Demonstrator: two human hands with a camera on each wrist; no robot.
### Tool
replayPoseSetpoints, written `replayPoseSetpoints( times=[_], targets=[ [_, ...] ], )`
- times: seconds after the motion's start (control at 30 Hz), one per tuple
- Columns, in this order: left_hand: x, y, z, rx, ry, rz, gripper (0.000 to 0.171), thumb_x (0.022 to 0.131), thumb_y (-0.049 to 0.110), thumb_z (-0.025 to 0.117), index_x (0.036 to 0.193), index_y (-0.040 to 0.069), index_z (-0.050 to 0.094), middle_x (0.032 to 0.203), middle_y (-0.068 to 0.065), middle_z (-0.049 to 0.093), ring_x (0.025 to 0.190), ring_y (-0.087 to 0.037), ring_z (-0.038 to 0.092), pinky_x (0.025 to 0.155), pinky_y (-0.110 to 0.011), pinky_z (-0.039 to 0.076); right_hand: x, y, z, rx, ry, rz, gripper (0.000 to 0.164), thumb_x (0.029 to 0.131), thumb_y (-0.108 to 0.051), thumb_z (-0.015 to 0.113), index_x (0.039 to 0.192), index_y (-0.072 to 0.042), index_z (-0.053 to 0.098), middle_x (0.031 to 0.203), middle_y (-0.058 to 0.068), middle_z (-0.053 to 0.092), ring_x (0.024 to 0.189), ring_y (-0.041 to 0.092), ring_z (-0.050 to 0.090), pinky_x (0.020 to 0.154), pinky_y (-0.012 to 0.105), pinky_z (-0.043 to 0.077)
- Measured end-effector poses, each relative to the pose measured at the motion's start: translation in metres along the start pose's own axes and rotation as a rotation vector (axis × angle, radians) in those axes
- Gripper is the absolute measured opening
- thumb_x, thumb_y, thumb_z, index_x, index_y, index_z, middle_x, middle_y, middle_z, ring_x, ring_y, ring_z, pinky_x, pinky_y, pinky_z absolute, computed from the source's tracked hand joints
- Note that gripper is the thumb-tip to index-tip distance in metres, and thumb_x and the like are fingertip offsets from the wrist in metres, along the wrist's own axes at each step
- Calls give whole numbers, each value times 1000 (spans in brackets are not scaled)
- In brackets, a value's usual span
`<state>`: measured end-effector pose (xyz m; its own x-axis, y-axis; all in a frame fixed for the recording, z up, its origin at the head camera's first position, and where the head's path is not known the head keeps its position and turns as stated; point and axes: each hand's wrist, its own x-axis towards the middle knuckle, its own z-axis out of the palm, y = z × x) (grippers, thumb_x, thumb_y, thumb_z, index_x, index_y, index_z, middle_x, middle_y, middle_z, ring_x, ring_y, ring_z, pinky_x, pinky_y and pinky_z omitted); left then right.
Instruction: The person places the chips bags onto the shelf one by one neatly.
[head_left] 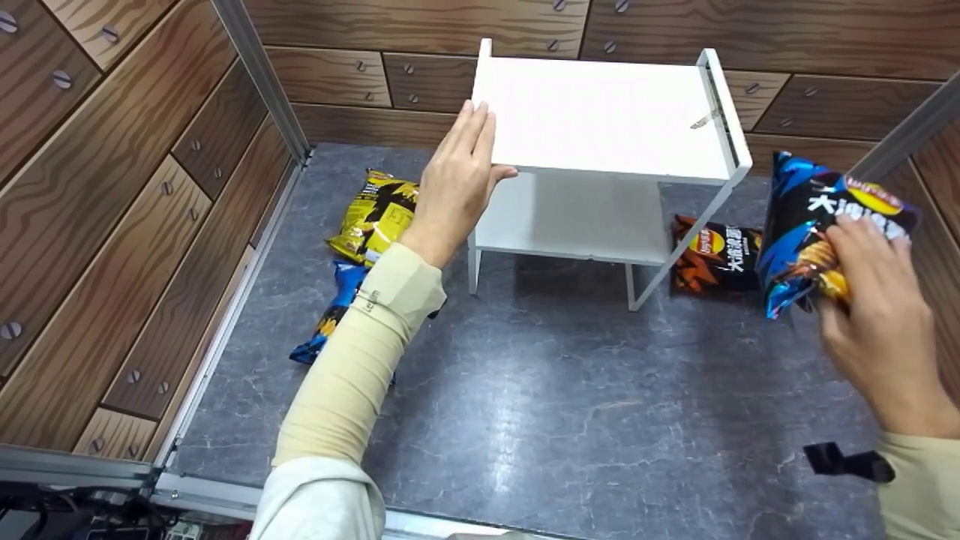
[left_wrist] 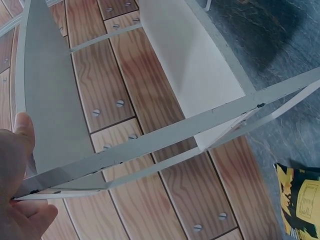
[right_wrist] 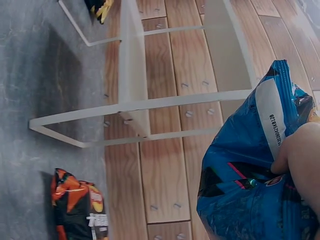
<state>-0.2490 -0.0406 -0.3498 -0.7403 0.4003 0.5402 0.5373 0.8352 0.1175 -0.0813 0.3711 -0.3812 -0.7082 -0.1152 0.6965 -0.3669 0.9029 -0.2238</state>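
Near one orange bag (head_left: 709, 255), the right grip (head_left: 881, 315) pinches one blue bag (head_left: 793, 217); the left grip (head_left: 457, 184) clasps one rack (head_left: 600, 116).

In the head view, the left forearm (head_left: 341, 375) covers much of the blue bag (head_left: 343, 292) on the floor, and the left hand (head_left: 457, 176) and its wrist overlap the right edge of the yellow bag (head_left: 367, 214), whose small label print is too fine to read. Blurred fingers of the right hand (head_left: 881, 322) hide some lettering on the held bag (head_left: 806, 225). A leg of the white shelf unit (head_left: 600, 112) crosses the orange-and-black bag (head_left: 720, 259).

The left wrist view crops the left hand and yellow bag. The right wrist view cuts off the right hand, held bag and orange-and-black bag; the packet scrap (right_wrist: 100, 9) at its top is perhaps the blue bag, though too little shows.
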Motion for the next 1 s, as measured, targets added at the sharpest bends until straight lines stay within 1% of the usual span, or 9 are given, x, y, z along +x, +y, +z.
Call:
replayPoseSetpoints(
  times=[0.23,0.33,0.6,0.7,0.83,1.0],
  targets=[
    [-1,0,-1,-2,-14,-11,72,98,45,48,148,-6,39,157,-19,37,150,-30,30,125,-32,21,18,-3,-3,-11,-21,-39,60,77,12,56,136,3,55,147,19,52,141,34,44,125,49,21],
    [-1,0,-1,-5,-16,-13,72,98,45,49,148,-6,39,157,-19,37,150,-30,30,125,-32,21,27,-6,-5,-19,-18,-55,59,78,12,57,136,3,55,146,19,52,140,36,45,125,49,21],
    [1,2,-2,-20,-22,-25,72,97,43,51,149,-6,38,157,-19,37,150,-30,30,125,-32,22,56,-16,-12,-31,-14,-62,58,78,15,58,134,4,56,145,21,53,140,40,44,125,51,20],
    [1,3,-2,-21,-30,-31,72,97,43,51,149,-5,37,158,-19,36,150,-30,29,125,-31,21,67,-20,-13,-44,-13,-86,55,80,13,57,134,4,56,145,22,52,140,41,43,124,52,20],
    [1,3,-2,-16,-23,-37,72,97,43,52,149,-5,38,157,-18,37,150,-29,29,124,-30,21,81,-25,-14,-59,-7,-115,53,82,12,55,134,4,56,145,22,52,140,42,43,124,53,20],
    [1,3,-2,-17,-28,-41,73,96,43,52,149,-5,38,158,-18,37,150,-29,29,124,-30,21,99,-32,-15,-81,0,-158,53,82,12,52,134,4,56,146,21,52,140,41,43,124,53,21]
  ],
)
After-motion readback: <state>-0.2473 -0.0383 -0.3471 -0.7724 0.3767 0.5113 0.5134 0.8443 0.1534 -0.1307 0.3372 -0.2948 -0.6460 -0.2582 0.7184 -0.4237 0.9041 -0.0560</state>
